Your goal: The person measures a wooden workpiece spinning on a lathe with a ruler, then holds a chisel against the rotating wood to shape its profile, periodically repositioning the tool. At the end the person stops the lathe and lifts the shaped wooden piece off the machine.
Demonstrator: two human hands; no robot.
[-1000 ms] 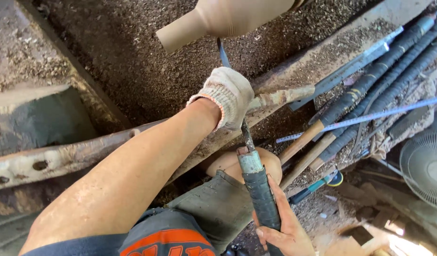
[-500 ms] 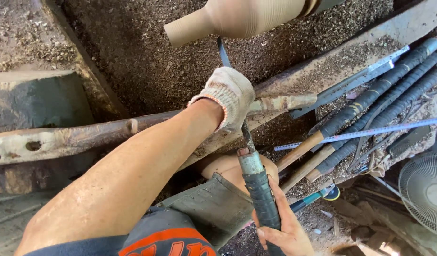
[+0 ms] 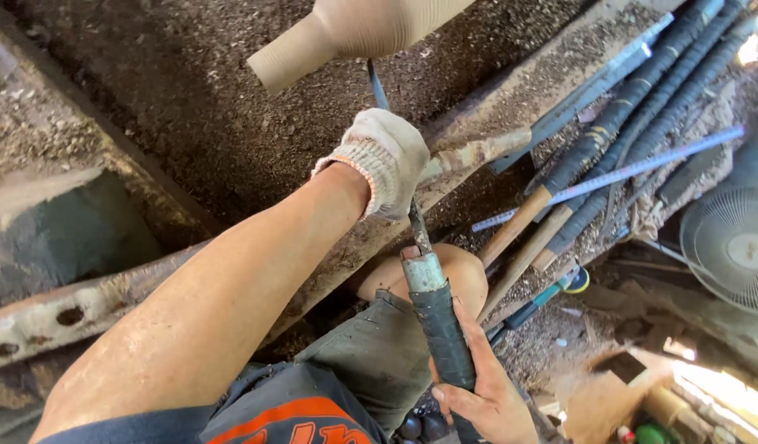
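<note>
My single head-worn camera looks steeply down, close over my gloved left hand (image 3: 385, 160), the sawdust-covered floor (image 3: 190, 107) beyond.

Changes noted:
- Gloved left hand (image 3: 385, 160), clamped over the chisel blade (image 3: 377, 82): slightly higher on the rest bar (image 3: 469, 152) than a second ago.
- Wooden workpiece (image 3: 346, 33): narrow end now reaches further left.
- Fan (image 3: 732, 247): sits higher at the right edge of view.

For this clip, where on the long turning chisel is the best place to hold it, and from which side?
Two grips, as shown. The chisel has a long wrapped handle: right hand around its low end from below. Gloved left hand over the thin steel shank near the metal rest bar, from above, steadying the tip under the wooden piece.
</note>
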